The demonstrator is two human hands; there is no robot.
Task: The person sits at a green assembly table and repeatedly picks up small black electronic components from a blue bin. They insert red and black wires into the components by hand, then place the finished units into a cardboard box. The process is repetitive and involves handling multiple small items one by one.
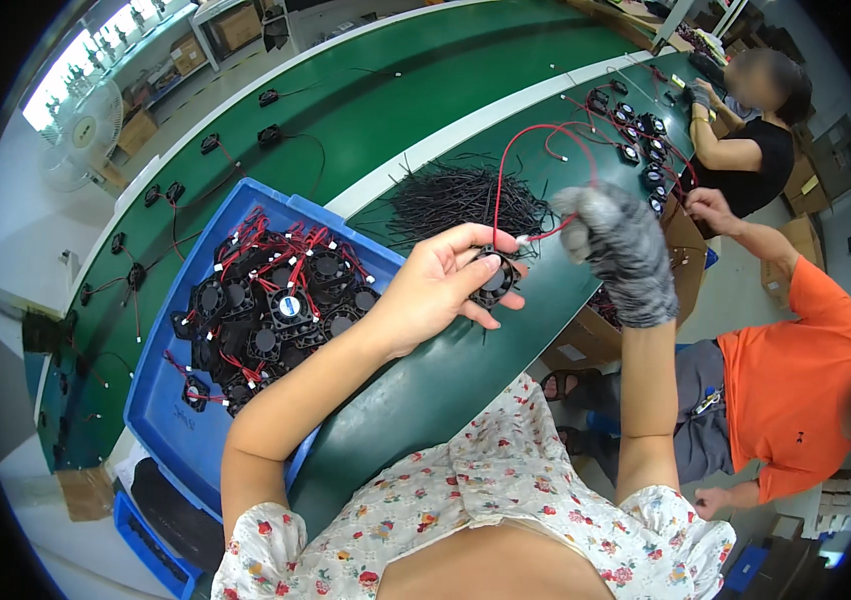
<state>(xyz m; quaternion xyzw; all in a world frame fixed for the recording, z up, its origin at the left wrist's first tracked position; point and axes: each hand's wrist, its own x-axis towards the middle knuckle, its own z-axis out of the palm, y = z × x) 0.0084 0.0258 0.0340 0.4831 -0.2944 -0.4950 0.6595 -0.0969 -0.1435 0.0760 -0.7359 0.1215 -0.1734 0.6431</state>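
My bare left hand [435, 290] is closed around a small black cooling fan [494, 290], thumb over its face and fingers behind its frame. A red wire [500, 175] rises from the fan in a wide loop and comes back down toward my right hand. That right hand [625, 255], in a grey mottled glove, pinches the wire near a small white connector beside the fan. Just beyond my hands lies a heap of thin black strips [455, 205], like cable ties, on the green worktable [415, 400].
At my left stands a blue bin [160, 400] piled with black fans [265, 345]. More fans lie spaced along the green belt [365, 100] and in a group [635, 135] farther right. A cardboard box [585, 340] sits beside the table. Two people [785, 350] work at right.
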